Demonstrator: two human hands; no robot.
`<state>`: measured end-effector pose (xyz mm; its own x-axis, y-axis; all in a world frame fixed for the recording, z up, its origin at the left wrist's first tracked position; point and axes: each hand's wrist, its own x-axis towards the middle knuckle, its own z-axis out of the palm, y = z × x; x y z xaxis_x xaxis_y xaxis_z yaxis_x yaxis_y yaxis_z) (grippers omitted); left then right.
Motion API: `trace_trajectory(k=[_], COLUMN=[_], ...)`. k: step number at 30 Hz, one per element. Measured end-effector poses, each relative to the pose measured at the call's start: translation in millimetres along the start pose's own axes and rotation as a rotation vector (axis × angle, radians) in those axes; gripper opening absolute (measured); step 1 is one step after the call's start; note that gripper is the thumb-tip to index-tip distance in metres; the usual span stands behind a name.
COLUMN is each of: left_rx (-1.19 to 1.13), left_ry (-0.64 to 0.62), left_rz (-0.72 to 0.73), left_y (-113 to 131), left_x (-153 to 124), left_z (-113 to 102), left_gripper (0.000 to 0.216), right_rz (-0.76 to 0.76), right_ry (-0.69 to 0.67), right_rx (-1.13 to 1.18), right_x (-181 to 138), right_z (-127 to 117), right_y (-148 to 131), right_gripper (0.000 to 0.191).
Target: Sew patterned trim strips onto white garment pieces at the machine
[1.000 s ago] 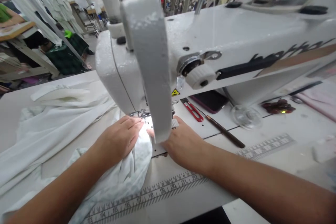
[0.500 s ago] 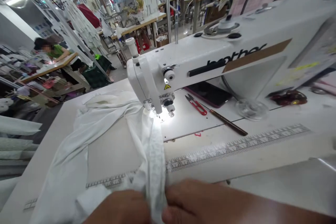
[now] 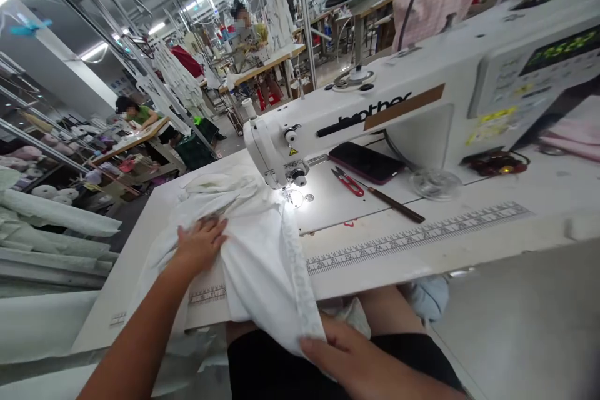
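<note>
White fabric runs from under the needle of a white sewing machine toward me and hangs over the table's front edge. Its right edge is a band with a faint pattern. My left hand lies on the bunched fabric left of the needle, fingers spread. Low in the view, my right hand pinches the end of the patterned band between thumb and fingers, in front of the table edge. The machine's lamp lights the needle plate.
Red thread snips, a brown-handled tool and a phone lie right of the needle. A clear bobbin-like disc sits by the machine's base. A ruler strip runs along the table. Two people work at tables behind.
My left hand has moved from the front of the fabric up and left onto it, its fingers spreading. My right hand keeps the band, now lower. The camera view has shifted and widened.
</note>
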<state>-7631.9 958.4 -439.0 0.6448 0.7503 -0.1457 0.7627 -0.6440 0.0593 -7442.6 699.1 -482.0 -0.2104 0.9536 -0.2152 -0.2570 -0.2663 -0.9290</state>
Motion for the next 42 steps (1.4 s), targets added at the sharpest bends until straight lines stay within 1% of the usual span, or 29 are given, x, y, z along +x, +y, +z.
trace_trajectory(k=[1,2,3,4,5,6,8,9,10,11,12,14,16,17,18,20,22,24,26,28,30,33,35,37,40,42], left_rx=[-0.006,-0.031,-0.064,-0.132,-0.208,-0.289,-0.696,-0.856,-1.006,-1.104,-1.15,-1.101,-0.992,-0.982,-1.022,-1.237,-1.516,-1.74,-1.84,-1.841,-1.802,-1.765,-1.766,-1.767,-1.779,-1.812], left_ry=[0.062,0.116,0.155,0.16,0.133,0.072,-0.207,-0.288,-0.34,-0.342,-0.306,-0.153,0.023,0.093,0.149,0.212,0.256,0.292,0.307,0.263,0.211,0.181,0.188,0.197,0.184,0.155], left_rz=[-0.078,-0.122,-0.129,-0.115,-0.1,-0.083,-0.107,-0.116,-0.147,-0.18,-0.209,-0.222,-0.17,-0.145,-0.135,-0.195,-0.325,-0.456,-0.502,-0.464,-0.403,-0.359,-0.352,-0.358,-0.38,-0.395], left_y=[-4,-2,6,19,35,55,92,107,119,126,129,127,121,118,117,118,122,126,129,129,128,129,132,134,138,141], left_x=[-6,-15,-26,-38,-51,-63,-81,-87,-89,-90,-89,-86,-84,-84,-84,-85,-86,-87,-89,-92,-97,-106,-112,-119,-128,-133], left_z=[-6,-11,-13,-14,-12,-9,-1,2,5,6,7,8,9,11,13,17,20,21,21,23,26,32,36,39,42,42], left_gripper=[0.041,0.037,0.034,0.034,0.036,0.039,0.042,0.039,0.036,0.034,0.031,0.028,0.028,0.029,0.03,0.032,0.036,0.043,0.047,0.051,0.055,0.058,0.056,0.053,0.05,0.053], right_rz=[-0.054,-0.113,-0.164,-0.195,-0.208,-0.217,-0.223,-0.215,-0.2,-0.185,-0.169,-0.148,-0.154,-0.166,-0.177,-0.175,-0.139,-0.12,-0.16,-0.232,-0.3,-0.398,-0.472,-0.54,-0.623,-0.659], right_ry=[-0.021,-0.034,-0.038,-0.03,-0.014,0.011,0.066,0.087,0.104,0.116,0.13,0.148,0.158,0.153,0.136,0.025,-0.142,-0.273,-0.317,-0.28,-0.156,0.046,0.106,0.083,-0.095,-0.212], right_rx=[-0.028,-0.063,-0.109,-0.159,-0.212,-0.264,-0.353,-0.384,-0.413,-0.445,-0.48,-0.556,-0.638,-0.676,-0.718,-0.862,-1.032,-1.152,-1.18,-1.192,-1.186,-1.173,-1.178,-1.196,-1.249,-1.3], right_x=[1,2,3,4,4,5,5,5,4,4,3,2,1,1,1,1,-1,-6,-11,-13,-8,10,22,31,36,35], right_z=[3,7,10,14,17,20,26,29,31,33,34,37,40,42,44,48,49,45,34,20,7,-4,-7,-6,-3,-1], right_y=[0,-1,-1,-1,0,0,0,0,-1,-1,-1,0,4,7,11,19,24,21,8,-13,-34,-57,-63,-63,-63,-63], right_gripper=[0.048,0.046,0.045,0.043,0.042,0.041,0.038,0.036,0.033,0.03,0.028,0.023,0.018,0.017,0.016,0.019,0.022,0.025,0.022,0.015,0.015,0.025,0.025,0.022,0.017,0.013])
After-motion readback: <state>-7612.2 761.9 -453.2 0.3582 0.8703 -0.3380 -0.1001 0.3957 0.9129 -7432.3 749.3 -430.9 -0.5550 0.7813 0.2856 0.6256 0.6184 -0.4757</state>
